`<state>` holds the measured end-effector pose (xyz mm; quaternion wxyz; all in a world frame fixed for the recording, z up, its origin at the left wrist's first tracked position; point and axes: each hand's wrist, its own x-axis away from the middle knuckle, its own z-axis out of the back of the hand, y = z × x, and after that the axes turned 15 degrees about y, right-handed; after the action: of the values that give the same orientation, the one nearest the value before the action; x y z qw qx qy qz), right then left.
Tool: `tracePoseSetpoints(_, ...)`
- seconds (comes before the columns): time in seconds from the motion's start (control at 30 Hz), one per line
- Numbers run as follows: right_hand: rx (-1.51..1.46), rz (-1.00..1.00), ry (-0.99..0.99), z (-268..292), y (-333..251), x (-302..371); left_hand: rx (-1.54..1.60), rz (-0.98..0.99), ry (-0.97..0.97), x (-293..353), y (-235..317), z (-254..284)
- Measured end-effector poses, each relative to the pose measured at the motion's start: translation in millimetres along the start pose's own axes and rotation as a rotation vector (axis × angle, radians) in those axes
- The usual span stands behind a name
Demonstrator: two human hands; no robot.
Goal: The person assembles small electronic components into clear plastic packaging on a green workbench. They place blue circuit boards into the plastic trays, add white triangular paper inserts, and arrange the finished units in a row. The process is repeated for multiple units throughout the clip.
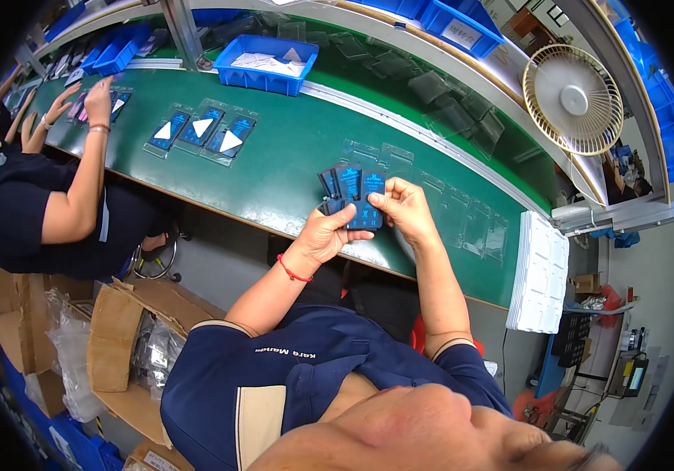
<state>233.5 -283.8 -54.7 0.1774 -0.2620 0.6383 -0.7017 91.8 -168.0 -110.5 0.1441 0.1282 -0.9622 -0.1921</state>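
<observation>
My left hand (326,234) is closed round a fanned stack of flat dark phone batteries (348,182) with blue print. The thumb lies across the front of them. At the right side of the fan, my right hand (401,207) pinches one battery (372,185) between thumb and fingers, still close against the others. Both hands are above the near edge of the green table (290,157). Beyond and to the right of them, several clear plastic blister trays (462,213) lie in rows. To the left, three clear packs (197,132) hold dark batteries with white triangular pieces on top.
A blue bin (266,66) with white papers stands at the table's back. White trays (538,271) are stacked at the right end, below a round fan (573,99). A co-worker (47,196) works at the left. Cardboard boxes (117,345) with plastic stand behind on the floor.
</observation>
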Motion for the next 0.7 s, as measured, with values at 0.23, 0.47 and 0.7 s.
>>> tracePoseSetpoints(0.23,0.08,0.067,-0.013,-28.7,-13.9,-10.9,0.122,-0.052,-0.012,4.1,16.1,7.9)
tracePoseSetpoints(0.47,0.054,0.117,0.009,-29.6,-12.7,-9.8,0.155,0.004,-0.099,3.6,18.0,10.1)
tracePoseSetpoints(0.7,0.325,0.453,0.001,-34.9,-16.8,-3.9,0.106,-0.052,0.0,1.4,11.9,12.7)
